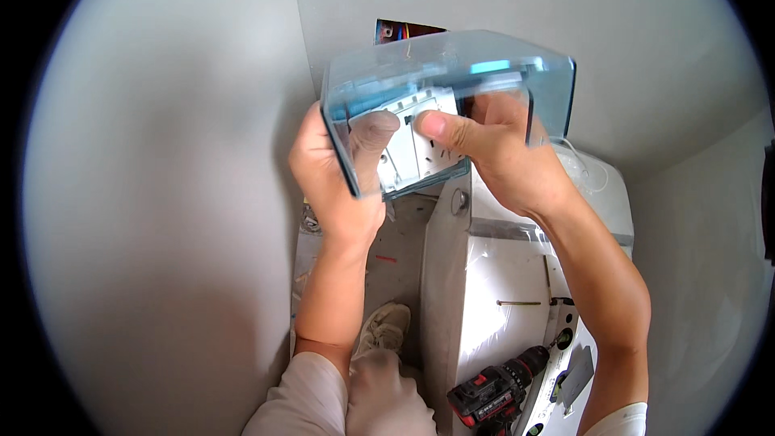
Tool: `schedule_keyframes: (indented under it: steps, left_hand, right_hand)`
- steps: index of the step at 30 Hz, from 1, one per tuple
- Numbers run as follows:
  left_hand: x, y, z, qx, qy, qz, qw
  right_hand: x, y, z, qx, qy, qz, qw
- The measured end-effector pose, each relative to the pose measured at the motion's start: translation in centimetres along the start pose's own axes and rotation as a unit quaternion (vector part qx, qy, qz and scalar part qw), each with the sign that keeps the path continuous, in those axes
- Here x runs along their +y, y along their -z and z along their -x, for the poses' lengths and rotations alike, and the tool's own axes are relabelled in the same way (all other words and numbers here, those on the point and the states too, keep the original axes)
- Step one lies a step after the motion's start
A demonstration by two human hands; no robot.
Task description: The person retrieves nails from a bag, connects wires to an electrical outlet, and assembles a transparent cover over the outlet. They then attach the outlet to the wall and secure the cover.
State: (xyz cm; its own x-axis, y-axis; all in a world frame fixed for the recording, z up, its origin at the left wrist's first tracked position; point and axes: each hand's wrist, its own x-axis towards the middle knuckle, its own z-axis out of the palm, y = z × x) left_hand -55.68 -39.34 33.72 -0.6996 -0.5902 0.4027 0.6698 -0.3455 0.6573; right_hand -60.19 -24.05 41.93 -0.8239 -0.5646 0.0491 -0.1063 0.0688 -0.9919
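A clear bluish plastic socket cover point(452, 56) is held up in front of the wall, its lid raised. Set in it is a white socket plate point(424, 149) with dark slots, tilted. My left hand point(335, 182) is closed round the cover's left side; its thumb shows through the clear plastic, against the plate. From the right, my right hand point(517, 153) grips the other side, thumb pressed on the plate's face and fingers partly hidden behind. Just beyond the cover, a recessed wall box point(408, 31) shows coloured wires; its lower part is hidden.
At the right, a large white plastic-wrapped box point(484, 282) carries a black and red cordless drill point(500, 387), a white spirit level point(545, 391) and a long screw point(518, 303). Walls point(161, 194) stand close at left and ahead. My shoe point(387, 324) is on the littered floor.
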Motion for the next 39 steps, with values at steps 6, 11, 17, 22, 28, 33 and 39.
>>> schedule_keyframes:
  steps: [6,11,17,22,28,33,39]
  left_hand:
    - [1.9,-0.1,0.6,-0.042,0.067,0.056,0.995]
    - [1.2,0.2,0.5,-0.042,0.023,0.062,0.997]
    - [0.9,-0.2,0.4,-0.014,-0.019,-0.044,0.999]
    - [0.5,0.2,0.2,0.003,0.009,-0.072,0.997]
    - [1.8,-1.0,1.2,0.007,0.077,-0.043,0.996]
    - [1.0,0.7,0.2,-0.03,0.087,-0.034,0.995]
    - [0.8,0.5,0.0,-0.002,0.13,0.043,0.991]
  right_hand:
    - [-0.1,0.1,0.1,0.016,0.013,-0.113,0.993]
    - [0.2,0.3,0.5,-0.001,0.026,-0.058,0.998]
    - [-0.7,0.0,1.3,0.021,0.009,0.098,0.995]
    - [0.1,0.5,1.1,0.023,0.0,0.155,0.988]
    - [0.3,0.3,1.2,0.043,0.045,0.064,0.996]
    - [0.1,1.7,1.1,-0.026,-0.056,0.011,0.998]
    - [0.2,2.0,1.2,-0.069,-0.066,-0.062,0.994]
